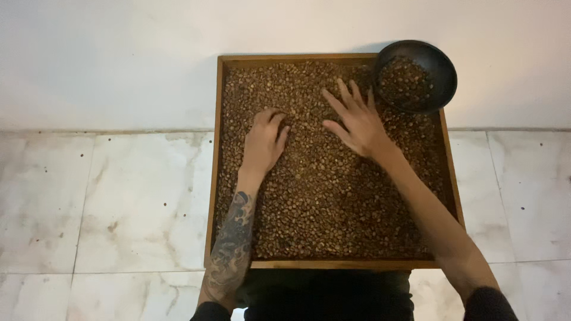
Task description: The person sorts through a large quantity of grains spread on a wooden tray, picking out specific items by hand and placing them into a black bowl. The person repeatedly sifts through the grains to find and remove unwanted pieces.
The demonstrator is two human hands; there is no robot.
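Observation:
A square wooden tray (218, 95) lies on the floor, filled with a layer of small brown beans (333, 202). My left hand (263, 141) rests on the beans near the tray's middle left, its fingers curled down into them. My right hand (355, 119) lies flat on the beans to the right of it, fingers spread and pointing away from me. A dark round bowl (443, 77) with beans inside sits tilted on the tray's far right corner, just beyond my right fingertips.
The tray lies on pale marbled floor tiles (119, 202) and butts against a white wall (107, 59) at the far side. A few stray beans dot the tiles. My dark-clothed legs (327, 294) sit at the tray's near edge.

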